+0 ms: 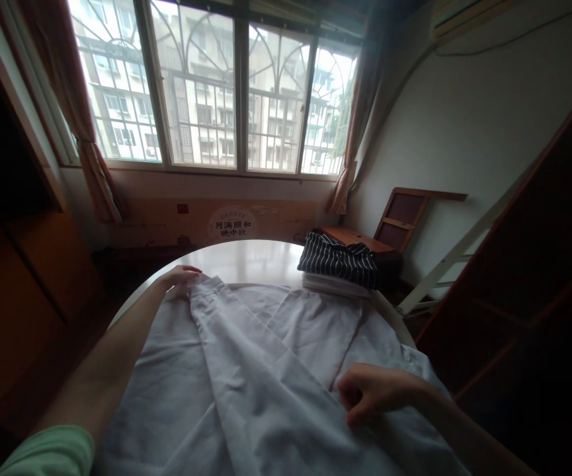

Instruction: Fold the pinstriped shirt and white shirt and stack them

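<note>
A white long-sleeved shirt is spread over a round white table, one sleeve laid diagonally across its body with the cuff at the far left. At that cuff is my left hand, its fingers closed on the cloth at the edge. My right hand is curled low over the right side of the shirt, near the shoulder end of the sleeve. Its fingertips are turned under, so whether cloth is pinched in them is hidden.
A folded black-and-white striped garment lies on white folded cloth at the table's far right. Beyond it are a wooden chair and a pale ladder-like frame. Dark wooden furniture stands close on the right.
</note>
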A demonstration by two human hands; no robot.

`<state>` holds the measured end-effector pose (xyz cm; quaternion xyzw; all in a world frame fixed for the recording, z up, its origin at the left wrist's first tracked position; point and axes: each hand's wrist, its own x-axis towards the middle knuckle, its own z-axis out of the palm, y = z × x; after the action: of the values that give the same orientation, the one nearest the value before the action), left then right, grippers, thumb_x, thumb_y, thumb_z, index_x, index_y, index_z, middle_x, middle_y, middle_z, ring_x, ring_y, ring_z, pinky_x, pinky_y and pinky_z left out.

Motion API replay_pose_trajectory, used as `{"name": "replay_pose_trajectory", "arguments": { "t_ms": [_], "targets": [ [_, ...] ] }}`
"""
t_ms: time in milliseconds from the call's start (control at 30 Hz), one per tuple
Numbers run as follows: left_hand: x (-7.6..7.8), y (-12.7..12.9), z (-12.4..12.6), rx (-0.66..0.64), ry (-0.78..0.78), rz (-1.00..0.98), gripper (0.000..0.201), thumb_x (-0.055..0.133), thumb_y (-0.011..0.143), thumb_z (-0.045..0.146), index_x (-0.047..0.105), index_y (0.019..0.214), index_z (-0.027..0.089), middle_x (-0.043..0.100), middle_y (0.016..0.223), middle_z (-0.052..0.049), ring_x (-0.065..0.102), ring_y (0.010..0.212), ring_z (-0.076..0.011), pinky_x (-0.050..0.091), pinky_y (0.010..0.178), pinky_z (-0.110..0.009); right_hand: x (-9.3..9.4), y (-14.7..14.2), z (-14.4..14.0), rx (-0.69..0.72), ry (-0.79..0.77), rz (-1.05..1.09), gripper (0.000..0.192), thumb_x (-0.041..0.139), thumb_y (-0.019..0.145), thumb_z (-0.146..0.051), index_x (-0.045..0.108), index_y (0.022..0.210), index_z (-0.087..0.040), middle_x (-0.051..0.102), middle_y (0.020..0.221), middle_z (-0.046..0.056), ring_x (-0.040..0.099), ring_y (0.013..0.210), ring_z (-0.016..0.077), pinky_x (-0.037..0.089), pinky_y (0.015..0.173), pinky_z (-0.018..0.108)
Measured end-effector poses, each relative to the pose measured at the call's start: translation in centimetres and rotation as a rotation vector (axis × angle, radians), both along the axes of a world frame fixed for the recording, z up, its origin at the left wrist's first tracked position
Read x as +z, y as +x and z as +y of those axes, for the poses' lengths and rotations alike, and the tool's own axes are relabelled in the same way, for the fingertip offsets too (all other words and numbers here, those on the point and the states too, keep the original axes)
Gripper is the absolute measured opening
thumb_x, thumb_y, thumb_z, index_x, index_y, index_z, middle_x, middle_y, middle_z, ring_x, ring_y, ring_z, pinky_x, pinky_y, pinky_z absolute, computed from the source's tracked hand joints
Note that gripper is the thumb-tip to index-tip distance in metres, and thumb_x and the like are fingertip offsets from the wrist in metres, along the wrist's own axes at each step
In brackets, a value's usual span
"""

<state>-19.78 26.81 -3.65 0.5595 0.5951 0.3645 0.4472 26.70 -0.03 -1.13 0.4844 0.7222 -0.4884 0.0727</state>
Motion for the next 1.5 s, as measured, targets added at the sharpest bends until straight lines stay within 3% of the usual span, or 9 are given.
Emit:
{"name": "replay_pose_trajectory", "arguments": {
  "t_ms": [167, 333, 633, 900, 967, 1067, 1167, 1333, 1500],
  "targets": [
    [0.1, 0.4, 0.8, 0.073, 0.133, -0.14, 0.042, 0.074, 0.044, 0.034, 0.069, 0.078, 0.012, 0.067, 0.068, -0.008, 0.061, 0.062, -0.0206, 0.048, 0.059, -0.029, 0.1, -0.1, 0.1, -0.027, -0.024, -0.005, 0.018, 0.067, 0.059, -0.028, 0.055, 0.062, -0.014, 0.052, 0.052, -0.003, 0.049, 0.044, 0.0079, 0.034, 0.039, 0.015],
    [-0.6, 1.2, 1.6, 0.338, 0.338, 0.1, 0.032, 0.065, 0.056, 0.035, 0.07, 0.082, 0.015, 0.069, 0.075, -0.007, 0.062, 0.072, -0.0211, 0.047, 0.068, -0.029, 0.2, -0.2, 0.3, -0.045, -0.011, -0.038, 0.022, 0.069, 0.058, -0.034, 0.054, 0.058, -0.016, 0.053, 0.05, -0.001, 0.05, 0.044, 0.0097, 0.034, 0.039, 0.017],
    [-3.1, 2.3, 2.6, 0.314, 0.299, 0.392, 0.013, 0.057, 0.063, 0.021, 0.069, 0.067, 0.019, 0.067, 0.084, -0.009, 0.059, 0.087, -0.0255, 0.044, 0.078, -0.031, 0.5, -0.3, 0.7, -0.031, -0.035, -0.057, 0.025, 0.067, 0.06, -0.036, 0.053, 0.057, -0.015, 0.051, 0.048, -0.002, 0.049, 0.042, 0.0085, 0.033, 0.038, 0.016],
    [-1.0, 5.1, 0.4, 0.24, 0.499, 0.918, 0.03, 0.044, 0.069, 0.01, 0.064, 0.092, 0.013, 0.052, 0.112, -0.015, 0.045, 0.105, -0.0311, 0.037, 0.087, -0.041, 0.4, 0.2, 1.1, -0.016, -0.063, -0.051, 0.026, 0.06, 0.068, -0.038, 0.054, 0.061, -0.014, 0.051, 0.049, -0.003, 0.049, 0.044, 0.0079, 0.036, 0.041, 0.016],
    [-0.4, 6.5, -1.5, 0.18, 0.557, 0.928, 0.037, 0.041, 0.072, 0.011, 0.057, 0.106, 0.011, 0.051, 0.114, -0.015, 0.046, 0.105, -0.0288, 0.038, 0.088, -0.038, 0.6, -0.2, 1.2, -0.049, 0.1, -0.055, 0.031, 0.053, 0.075, -0.041, 0.052, 0.06, -0.014, 0.05, 0.049, -0.003, 0.048, 0.045, 0.0083, 0.037, 0.043, 0.018],
    [-0.6, 8.7, -5.6, 0.032, 0.653, 0.9, 0.041, 0.038, 0.079, 0.021, 0.048, 0.116, 0.006, 0.048, 0.12, -0.016, 0.043, 0.112, -0.0269, 0.034, 0.096, -0.036, 0.3, -1.8, 1.0, -0.224, 0.584, -0.059, 0.033, 0.044, 0.082, -0.042, 0.053, 0.065, -0.015, 0.054, 0.057, 0.001, 0.051, 0.054, 0.0121, 0.043, 0.054, 0.024],
    [-2.1, 10.3, -10.0, -0.141, 0.648, 0.876, 0.048, 0.035, 0.083, 0.032, 0.041, 0.124, 0.008, 0.04, 0.131, -0.015, 0.034, 0.122, -0.0243, 0.028, 0.101, -0.034, -0.9, -4.5, 0.1, -0.293, 0.914, 0.038, 0.031, 0.041, 0.084, -0.042, 0.055, 0.094, -0.016, 0.061, 0.091, 0.009, 0.056, 0.084, 0.0198, 0.045, 0.076, 0.033],
    [-3.9, 9.1, -13.3, -0.301, 0.465, 0.858, 0.053, 0.035, 0.082, 0.042, 0.041, 0.126, 0.013, 0.035, 0.137, -0.009, 0.027, 0.128, -0.0221, 0.019, 0.105, -0.035, -3.4, -7.3, -1.6, 0.16, 0.925, 0.061, 0.053, 0.039, 0.085, -0.046, 0.034, 0.131, -0.021, 0.033, 0.137, 0.009, 0.025, 0.127, 0.0243, 0.023, 0.103, 0.043],
    [-3.2, 2.6, -12.6, -0.14, 0.304, 0.813, 0.053, 0.036, 0.08, 0.046, 0.045, 0.123, 0.016, 0.044, 0.131, -0.006, 0.033, 0.124, -0.0203, 0.026, 0.101, -0.029, -4.0, -7.2, -2.2, 0.178, 0.908, -0.013, 0.055, 0.033, 0.086, -0.049, 0.03, 0.135, -0.023, 0.027, 0.141, 0.005, 0.02, 0.13, 0.0226, 0.019, 0.105, 0.042]
  ]
}}
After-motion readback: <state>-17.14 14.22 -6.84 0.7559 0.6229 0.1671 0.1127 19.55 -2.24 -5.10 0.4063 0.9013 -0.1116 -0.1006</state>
